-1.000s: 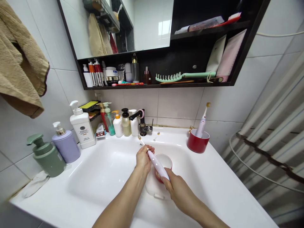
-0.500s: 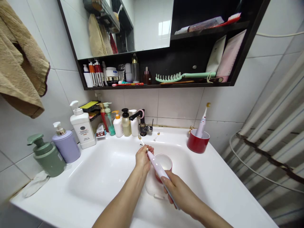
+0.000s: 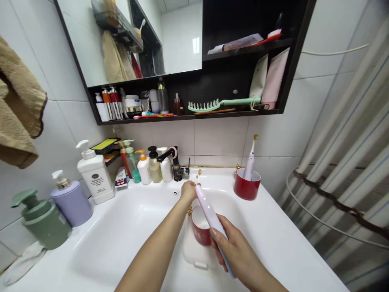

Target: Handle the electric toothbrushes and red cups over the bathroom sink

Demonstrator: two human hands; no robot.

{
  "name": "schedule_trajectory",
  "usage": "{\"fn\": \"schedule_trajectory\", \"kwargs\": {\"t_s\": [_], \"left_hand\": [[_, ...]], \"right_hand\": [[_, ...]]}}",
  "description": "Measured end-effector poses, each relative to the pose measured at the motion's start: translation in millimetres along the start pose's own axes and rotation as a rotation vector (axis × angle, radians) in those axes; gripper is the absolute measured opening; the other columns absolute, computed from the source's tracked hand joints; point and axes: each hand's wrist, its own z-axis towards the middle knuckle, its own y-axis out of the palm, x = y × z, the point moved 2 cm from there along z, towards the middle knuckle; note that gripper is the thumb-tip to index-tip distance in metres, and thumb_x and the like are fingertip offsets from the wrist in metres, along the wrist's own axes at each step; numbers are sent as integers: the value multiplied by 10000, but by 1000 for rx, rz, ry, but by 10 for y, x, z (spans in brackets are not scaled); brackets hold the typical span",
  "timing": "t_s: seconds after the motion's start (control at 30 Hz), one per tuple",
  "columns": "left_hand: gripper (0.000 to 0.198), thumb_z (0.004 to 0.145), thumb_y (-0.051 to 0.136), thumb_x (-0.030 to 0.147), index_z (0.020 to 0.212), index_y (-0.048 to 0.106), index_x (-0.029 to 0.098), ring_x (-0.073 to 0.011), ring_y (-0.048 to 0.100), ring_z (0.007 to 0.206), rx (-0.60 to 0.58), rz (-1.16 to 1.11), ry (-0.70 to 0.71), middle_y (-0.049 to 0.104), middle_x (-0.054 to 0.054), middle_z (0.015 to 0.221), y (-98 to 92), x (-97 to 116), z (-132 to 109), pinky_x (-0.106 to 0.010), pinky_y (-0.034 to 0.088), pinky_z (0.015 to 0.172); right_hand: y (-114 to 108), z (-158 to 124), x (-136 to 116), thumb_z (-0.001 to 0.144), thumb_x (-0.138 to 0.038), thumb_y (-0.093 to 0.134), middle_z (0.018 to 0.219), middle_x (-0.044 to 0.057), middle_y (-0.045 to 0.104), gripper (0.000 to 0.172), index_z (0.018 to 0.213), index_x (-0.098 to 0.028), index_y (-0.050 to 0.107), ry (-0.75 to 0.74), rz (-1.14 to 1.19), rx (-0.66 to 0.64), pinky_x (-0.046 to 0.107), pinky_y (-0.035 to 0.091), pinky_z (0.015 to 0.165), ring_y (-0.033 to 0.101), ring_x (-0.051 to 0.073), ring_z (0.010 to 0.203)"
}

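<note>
My right hand [image 3: 234, 247] is wrapped around the pale lilac handle of an electric toothbrush [image 3: 209, 211], which slants up and left over the sink. My left hand [image 3: 189, 191] is closed beside the handle's upper tip; its fingertips are mostly hidden. Just beyond that tip shows a small brush head [image 3: 199, 173] with yellowish bristles. Whether it is joined to the handle or lies on the ledge, I cannot tell. Below the handle, a red cup [image 3: 200, 235] with a white inside stands on a whitish flat case [image 3: 193, 253] in the sink [image 3: 115, 239].
A second red cup [image 3: 246, 190] holds an upright toothbrush [image 3: 249, 164] at the right. The black faucet [image 3: 176, 166] rises behind the sink. Pump bottles [image 3: 95, 178] line the left and back. A dark cabinet [image 3: 182, 117] overhangs the back; a curtain [image 3: 349, 162] hangs at right.
The view has shifted slightly right. My left hand has moved right along the sink's back edge. The brush head that stuck out beyond its fingers no longer shows there.
</note>
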Motion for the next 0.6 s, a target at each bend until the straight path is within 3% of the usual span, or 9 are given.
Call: {"fn": "schedule_trajectory", "kwargs": {"t_s": [0.13, 0.27, 0.4, 0.6], "left_hand": [[313, 459, 576, 14, 321, 338, 162, -190, 527, 706, 81, 108, 48, 444, -5, 403, 269, 6, 355, -255, 374, 615], [365, 471, 521, -49, 299, 271, 154, -214, 476, 870, 128, 160, 83, 486, -51, 496, 392, -44, 513, -256, 348, 677], [335, 461, 532, -43, 317, 299, 149, -221, 432, 939, 132, 168, 118, 467, -45, 522, 375, -80, 535, -249, 330, 713], [319, 494, 496, -52, 333, 307, 147, -178, 470, 886, 99, 61, 77, 452, -25, 509, 179, -110, 552, -217, 347, 685]], "right_hand": [[-40, 13, -18, 707, -376, 358, 554, -57, 375, 373, 1030, -195, 320, -4, 26, 20, 153, 286, 307, 356, 38, 350], [-36, 41, 23, 695, -366, 375, 545, -58, 390, 347, 998, -202, 331, 30, 34, 11, 153, 282, 308, 345, 31, 324], [-32, 57, 47, 695, -338, 379, 538, -58, 401, 334, 995, -196, 333, 49, 38, -5, 160, 287, 312, 340, 28, 302], [-41, 30, 40, 697, -333, 384, 552, -54, 395, 350, 1016, -196, 334, 54, 60, -5, 154, 280, 323, 356, 29, 329]]}}
